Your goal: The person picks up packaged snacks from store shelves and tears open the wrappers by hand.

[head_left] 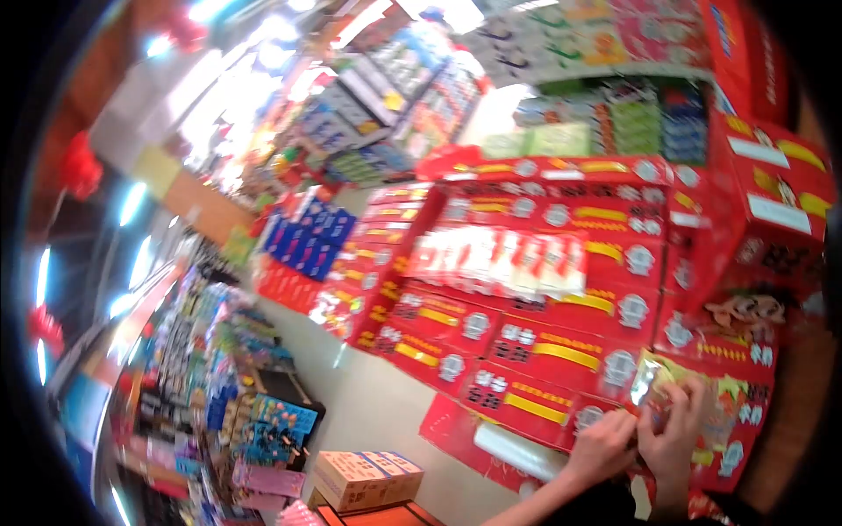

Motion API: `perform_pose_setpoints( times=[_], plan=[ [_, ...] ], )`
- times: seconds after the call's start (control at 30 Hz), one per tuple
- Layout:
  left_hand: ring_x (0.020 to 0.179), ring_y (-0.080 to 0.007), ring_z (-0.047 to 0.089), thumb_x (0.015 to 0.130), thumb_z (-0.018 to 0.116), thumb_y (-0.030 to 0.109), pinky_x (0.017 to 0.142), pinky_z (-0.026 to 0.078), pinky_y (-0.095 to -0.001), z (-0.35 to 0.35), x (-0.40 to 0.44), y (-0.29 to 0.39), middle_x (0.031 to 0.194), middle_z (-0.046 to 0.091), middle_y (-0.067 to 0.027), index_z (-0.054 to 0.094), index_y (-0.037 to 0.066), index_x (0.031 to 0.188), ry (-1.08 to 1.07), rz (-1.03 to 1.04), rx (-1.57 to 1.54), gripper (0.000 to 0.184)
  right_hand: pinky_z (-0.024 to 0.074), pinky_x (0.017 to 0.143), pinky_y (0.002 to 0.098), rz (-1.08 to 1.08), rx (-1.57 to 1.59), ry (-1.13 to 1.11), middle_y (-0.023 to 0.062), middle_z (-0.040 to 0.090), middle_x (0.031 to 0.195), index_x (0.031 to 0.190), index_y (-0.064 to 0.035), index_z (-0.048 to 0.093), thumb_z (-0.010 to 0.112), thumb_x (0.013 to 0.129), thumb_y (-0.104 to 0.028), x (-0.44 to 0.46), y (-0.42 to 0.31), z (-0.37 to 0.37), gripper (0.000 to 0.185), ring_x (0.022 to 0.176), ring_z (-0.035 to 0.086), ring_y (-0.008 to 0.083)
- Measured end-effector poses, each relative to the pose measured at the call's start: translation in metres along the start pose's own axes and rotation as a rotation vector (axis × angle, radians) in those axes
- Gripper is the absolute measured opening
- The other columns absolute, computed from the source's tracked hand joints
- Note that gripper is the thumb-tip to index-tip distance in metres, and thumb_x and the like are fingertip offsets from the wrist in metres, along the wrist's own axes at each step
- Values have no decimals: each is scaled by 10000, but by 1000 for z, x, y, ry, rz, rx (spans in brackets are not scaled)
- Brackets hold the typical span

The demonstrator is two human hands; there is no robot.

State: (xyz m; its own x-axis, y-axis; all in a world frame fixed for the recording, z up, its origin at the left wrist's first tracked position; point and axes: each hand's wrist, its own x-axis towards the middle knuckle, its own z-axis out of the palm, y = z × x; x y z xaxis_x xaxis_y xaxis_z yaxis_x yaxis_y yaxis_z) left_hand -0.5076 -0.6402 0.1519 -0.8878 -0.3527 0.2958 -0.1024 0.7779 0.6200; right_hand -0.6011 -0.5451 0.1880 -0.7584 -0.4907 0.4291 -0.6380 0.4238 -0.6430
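Observation:
Low on the right, my left hand (603, 449) is closed in a pinch beside my right hand. A small red bit shows at its fingertips, but what it grips is too blurred to make out. My right hand (674, 430) has its fingers curled over a shiny gold packet (647, 375), whose lower part they hide. Both hands are above stacked red cartons (548, 355) printed with yellow bands and black characters. Farther back on the cartons lies an overlapping row of white-and-red packets (500, 263).
A white plastic roll (517, 449) lies left of my left arm. A tan carton (368, 478) stands at the bottom. Blue boxes (311, 237) are stacked beyond the aisle floor (368, 386). Larger red boxes (772, 175) rise at the right, and stocked shelves (386, 96) stand behind.

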Motion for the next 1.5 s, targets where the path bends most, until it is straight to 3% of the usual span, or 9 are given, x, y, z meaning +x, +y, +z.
perform_pose_setpoints(
  times=[0.47,0.5,0.53,0.63,0.77,0.87,0.93,1.27,1.5],
  plan=[
    [825,-285,608,816,655,113,719,486,-358,3,-84,3,867,595,-140,587,33,1027,305,-45,-301,236,411,677,349,-421,466,202,90,510,778,859,-39,537,589,738,41,-49,-37,-7,155,715,508,242],
    [863,-244,621,838,642,110,758,491,-346,0,-104,3,906,617,-129,588,32,1076,287,-113,-382,256,412,700,332,7,979,-100,77,522,782,848,-47,538,591,734,53,-74,-37,3,161,741,513,213],
    [902,-202,635,860,630,107,797,497,-334,-6,-124,3,946,639,-117,589,31,1125,270,-184,-462,279,425,657,305,-352,630,95,85,523,777,846,-46,531,605,732,61,-83,-42,14,173,703,525,198],
    [883,-169,636,896,581,73,793,518,-302,-16,-187,19,969,676,-114,615,-29,1125,441,-451,-660,253,424,606,274,-330,827,-66,64,517,778,896,-36,583,646,718,34,-134,-114,21,202,683,527,168],
    [894,-168,627,932,546,202,734,520,-286,-56,-283,17,983,657,-74,596,35,1185,783,-731,-1488,307,479,736,336,-641,768,-547,122,593,953,1060,-25,627,674,757,1,-200,-179,20,308,842,590,234],
    [987,-214,625,933,558,219,830,503,-332,-72,-378,0,1058,655,-117,585,37,1195,980,-567,-1546,320,509,753,395,-660,967,-866,158,652,899,1011,-36,662,680,800,-109,-260,-219,38,224,834,639,270],
    [1023,-181,616,933,565,160,860,495,-326,-86,-439,18,1106,633,-107,554,29,1216,1130,-519,-1573,311,462,535,284,-997,1111,-755,78,559,787,903,-45,661,743,697,-18,-291,-259,44,224,621,560,191],
    [1034,-140,589,971,547,194,827,507,-306,-82,-615,125,1214,587,-70,464,35,1352,1888,-178,-1066,420,486,689,283,-1178,1206,-1162,88,592,873,1051,-14,688,712,694,63,-493,-329,6,366,755,591,189],
    [999,-85,570,956,580,249,728,458,-245,-40,-698,146,1140,624,11,543,79,1306,2165,-359,-673,391,507,720,326,-1448,1372,-1352,127,587,926,1146,8,647,672,748,65,-590,-340,13,403,830,604,243]
  ],
)
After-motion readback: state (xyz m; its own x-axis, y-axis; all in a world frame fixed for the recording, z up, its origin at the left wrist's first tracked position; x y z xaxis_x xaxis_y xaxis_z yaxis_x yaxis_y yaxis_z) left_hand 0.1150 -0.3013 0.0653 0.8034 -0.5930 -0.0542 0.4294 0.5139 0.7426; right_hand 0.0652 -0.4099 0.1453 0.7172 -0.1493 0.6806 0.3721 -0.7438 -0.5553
